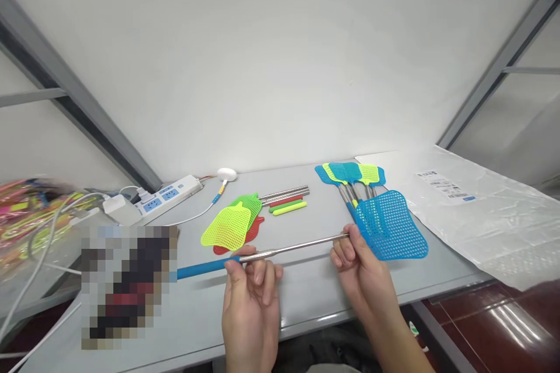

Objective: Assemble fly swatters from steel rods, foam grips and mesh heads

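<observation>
Both hands hold a blue fly swatter (301, 245) with a telescopic metal rod, drawn out and lying almost level above the table. My left hand (251, 297) pinches it where the blue grip meets the metal tube. Up by the mesh head, my right hand (361, 268) is closed on the thin end of the rod. The blue perforated head points right. Behind it lies a bunch of assembled fly swatters (350, 173) in blue and yellow-green. To the left are loose swatter heads (227, 227) in yellow, green and red, beside metal rods (284, 192) and coloured grips (289, 208).
A white power strip (170, 195) with plugs and cables stands at the left. A white round device (226, 175) sits near the wall. Bagged colourful items (39, 221) lie far left, a blurred-out object (131, 285) in front. Clear plastic packaging (455, 204) hangs over the right edge.
</observation>
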Demonstrator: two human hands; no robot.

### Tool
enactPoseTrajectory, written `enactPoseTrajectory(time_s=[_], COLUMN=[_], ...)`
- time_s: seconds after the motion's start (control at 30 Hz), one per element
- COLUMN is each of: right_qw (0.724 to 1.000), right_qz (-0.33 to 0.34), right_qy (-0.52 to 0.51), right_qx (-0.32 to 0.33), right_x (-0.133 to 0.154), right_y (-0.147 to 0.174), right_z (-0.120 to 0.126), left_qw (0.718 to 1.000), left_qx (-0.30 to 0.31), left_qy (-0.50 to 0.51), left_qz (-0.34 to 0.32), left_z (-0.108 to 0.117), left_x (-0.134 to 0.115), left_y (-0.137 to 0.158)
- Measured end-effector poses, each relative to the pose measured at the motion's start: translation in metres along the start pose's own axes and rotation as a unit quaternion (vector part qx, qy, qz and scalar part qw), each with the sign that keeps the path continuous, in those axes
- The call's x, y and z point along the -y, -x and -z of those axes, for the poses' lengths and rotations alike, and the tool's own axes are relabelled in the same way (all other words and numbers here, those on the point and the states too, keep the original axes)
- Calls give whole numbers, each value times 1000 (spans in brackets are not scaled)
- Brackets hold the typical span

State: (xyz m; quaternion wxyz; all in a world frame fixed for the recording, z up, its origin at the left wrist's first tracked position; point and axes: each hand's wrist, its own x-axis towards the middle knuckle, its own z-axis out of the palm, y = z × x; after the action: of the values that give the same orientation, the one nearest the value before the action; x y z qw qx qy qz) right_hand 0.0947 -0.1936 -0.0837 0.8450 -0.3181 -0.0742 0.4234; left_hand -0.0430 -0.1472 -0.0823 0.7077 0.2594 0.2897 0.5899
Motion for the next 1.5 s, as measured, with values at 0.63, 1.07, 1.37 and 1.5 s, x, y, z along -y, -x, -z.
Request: enactPoseTrajectory(time_s=[0.63,1.07,1.37,1.5], right_qw=[980,970,998,998], right_qz=[-69,-37,40,51], right_qy=[98,162,47,37], right_qx=[159,175,21,-2], right_x=[-40,-9,47,64], right_y=[5,6,-10,-17], right_z=[0,16,38,42], left_qw=[994,997,994,994], left_qx=[-33,-28,-31,-27], left_qy=[95,49,61,60], left_qz=[40,43,-87,-83], left_z=[-2,-6,10,12], left_x=[12,1,-30,-35], left_y=[-8,10,-9,-12])
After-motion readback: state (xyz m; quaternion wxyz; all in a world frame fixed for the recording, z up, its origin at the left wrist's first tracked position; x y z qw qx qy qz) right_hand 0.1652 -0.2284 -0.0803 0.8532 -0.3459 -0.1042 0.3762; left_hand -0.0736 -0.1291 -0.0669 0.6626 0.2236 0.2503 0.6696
